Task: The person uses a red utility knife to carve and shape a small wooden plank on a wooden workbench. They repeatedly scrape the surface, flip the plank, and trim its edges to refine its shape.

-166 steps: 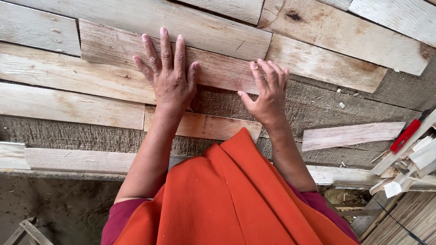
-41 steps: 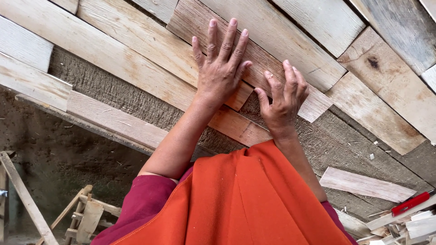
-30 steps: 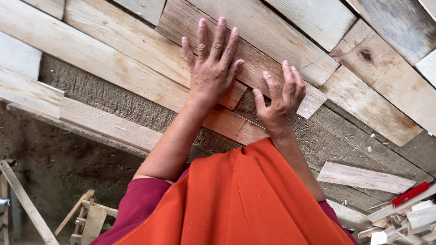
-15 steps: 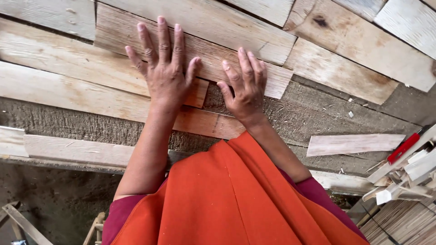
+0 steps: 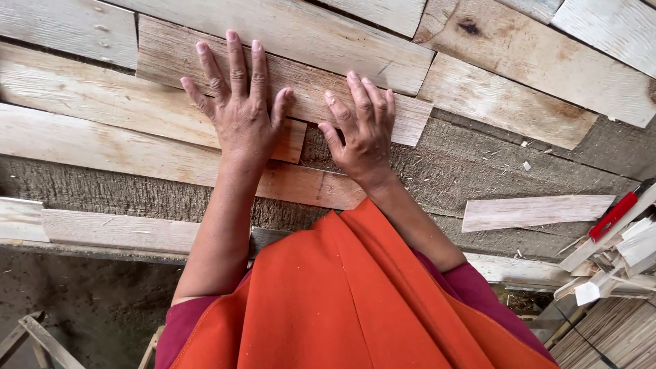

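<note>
Weathered wood strip (image 5: 205, 58) runs from upper left toward centre frame, lying on a grey rough work surface (image 5: 478, 171) among other planks. Left hand (image 5: 239, 113) flat on it, fingers spread, gripping nothing. Right hand (image 5: 362, 130) just beside, palm down, fingers nearly together. Red-handled tool (image 5: 618, 213) at right edge.

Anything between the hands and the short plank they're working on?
Nothing visible. The left hand and the right hand both lie flat, palms down, directly on the short plank, fingers spread. Neighbouring planks lie beside it, not over it.
</note>
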